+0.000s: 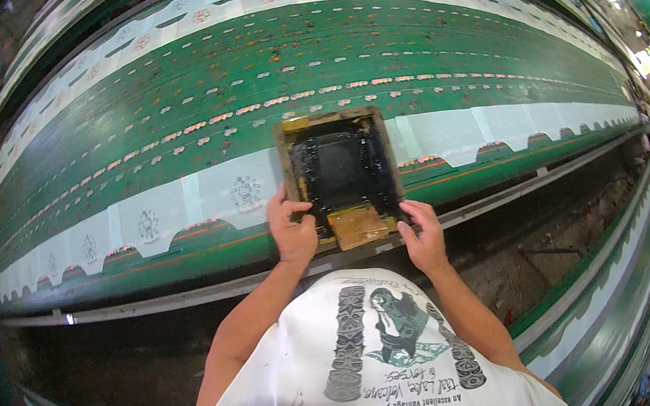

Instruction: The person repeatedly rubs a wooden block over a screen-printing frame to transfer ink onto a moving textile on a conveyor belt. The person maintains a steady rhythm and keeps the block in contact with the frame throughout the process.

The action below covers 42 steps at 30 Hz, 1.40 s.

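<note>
A screen-printing frame [286,158] with a dark, ink-stained middle lies over a strip of white cut fabric pieces [444,136] on a long green printing table [190,68]. An amber squeegee blade [357,229] rests at the near end inside it. My left hand [293,232] grips the near part of the left side, fingers curled at the edge. My right hand [422,232] holds the near right corner with its fingertips. To the left, the fabric bears small line-drawn prints [148,224].
A metal rail [541,171] runs along the table's near edge, above a dark, littered gap [555,241]. Parallel tables with white fabric [625,327] lie near and beyond. Lights and scattered clutter show at the far right. My white shirt [326,386] fills the bottom middle.
</note>
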{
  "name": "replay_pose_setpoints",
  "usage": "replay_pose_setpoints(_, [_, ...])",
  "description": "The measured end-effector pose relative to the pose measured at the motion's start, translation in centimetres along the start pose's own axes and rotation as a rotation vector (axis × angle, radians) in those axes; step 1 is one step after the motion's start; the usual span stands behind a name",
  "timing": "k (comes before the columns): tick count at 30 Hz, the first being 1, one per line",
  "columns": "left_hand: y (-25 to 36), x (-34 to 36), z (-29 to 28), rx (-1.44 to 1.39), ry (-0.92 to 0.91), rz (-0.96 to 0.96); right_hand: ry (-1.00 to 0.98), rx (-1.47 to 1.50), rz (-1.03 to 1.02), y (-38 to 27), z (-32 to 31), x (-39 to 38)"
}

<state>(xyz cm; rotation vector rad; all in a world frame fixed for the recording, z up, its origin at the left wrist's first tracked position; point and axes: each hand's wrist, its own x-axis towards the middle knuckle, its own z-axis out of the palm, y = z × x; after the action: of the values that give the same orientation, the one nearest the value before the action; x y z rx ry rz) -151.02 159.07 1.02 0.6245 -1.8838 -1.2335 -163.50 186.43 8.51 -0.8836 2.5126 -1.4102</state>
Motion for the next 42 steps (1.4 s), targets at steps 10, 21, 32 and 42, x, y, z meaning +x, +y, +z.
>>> replay_pose_setpoints(10, [3.3,-0.7,5.7,-0.012,0.014,-0.144,-0.332,-0.268,-0.521,0.0,-4.0,2.5])
replay_pose_setpoints(21, [1.3,-1.0,6.7,0.030,0.001,-0.204,-0.605,-0.394,-0.586,-2.0,-3.7,8.7])
replay_pose_setpoints(32, [0.4,-0.2,5.6,-0.116,-0.053,-0.374,-0.703,-0.464,-0.394,-1.0,-0.6,22.5])
replay_pose_setpoints(42, [2.0,2.0,4.3,-0.023,-0.162,-0.397,-0.590,-0.439,-0.339,-1.5,1.3,23.9])
